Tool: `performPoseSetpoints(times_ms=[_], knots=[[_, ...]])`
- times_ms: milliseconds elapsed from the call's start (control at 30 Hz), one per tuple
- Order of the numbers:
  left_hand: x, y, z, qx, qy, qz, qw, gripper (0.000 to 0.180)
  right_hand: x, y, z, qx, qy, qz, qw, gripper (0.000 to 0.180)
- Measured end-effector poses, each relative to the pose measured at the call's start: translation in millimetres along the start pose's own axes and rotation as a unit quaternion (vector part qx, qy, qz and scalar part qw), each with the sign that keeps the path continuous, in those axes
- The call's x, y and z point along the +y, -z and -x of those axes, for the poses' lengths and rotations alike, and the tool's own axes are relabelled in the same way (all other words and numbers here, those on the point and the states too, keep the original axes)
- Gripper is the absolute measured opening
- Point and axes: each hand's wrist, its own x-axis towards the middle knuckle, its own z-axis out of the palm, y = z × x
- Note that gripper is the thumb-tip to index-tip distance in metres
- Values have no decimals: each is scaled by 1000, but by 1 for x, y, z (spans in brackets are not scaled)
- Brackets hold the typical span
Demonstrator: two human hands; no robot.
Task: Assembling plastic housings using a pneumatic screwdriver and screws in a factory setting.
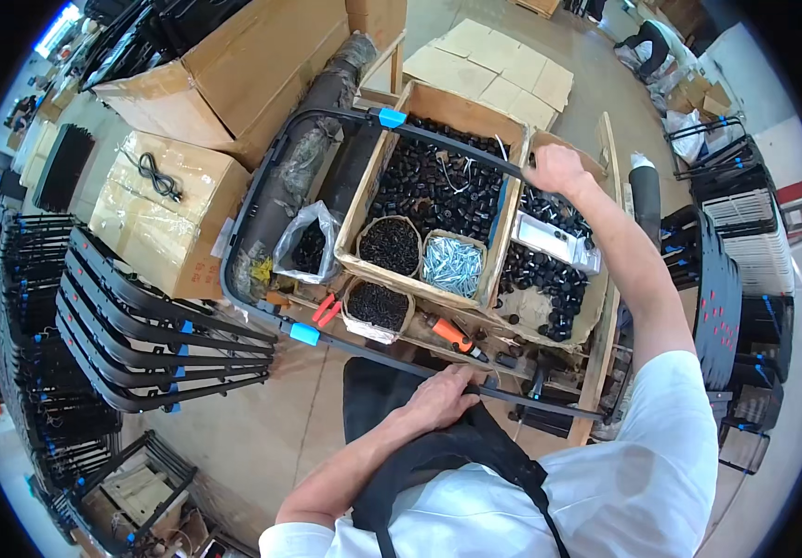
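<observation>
A black U-shaped tube frame (466,149) with blue clips spans the workbench, its curved end to the left. My left hand (440,398) is closed around its near tube, close to my apron. At the far tube's right end, my right hand (557,170) is closed in a grip, arm stretched out. Beneath the frame, a wooden box (353,219) holds black plastic caps, dark screws (389,246) and silver screws (453,263). An orange-and-black power screwdriver (452,333) and red-handled pliers (327,310) lie between the near tube and the box.
More black caps (550,288) fill a compartment at the right. A clear bag (306,246) and a carton of dark screws (378,307) sit at the left. Taped cardboard boxes (168,214) and stacked black frames (140,325) stand beyond. Another person (652,46) bends over at the far right.
</observation>
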Motion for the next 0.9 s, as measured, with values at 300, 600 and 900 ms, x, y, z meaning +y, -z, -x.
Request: performPoseSetpoints(times_ms=[300,600,900], knots=[[1,-2,-4,-40,14,-13,999,26,0,7,7,-157,99,222,957,29],[-12,-15,-5,86,-61,1,994,34,-5,-8,0,-12,92,96,991,22],[-8,8,6,-71,22,16,997,41,-11,-8,-7,-128,67,234,961,27]])
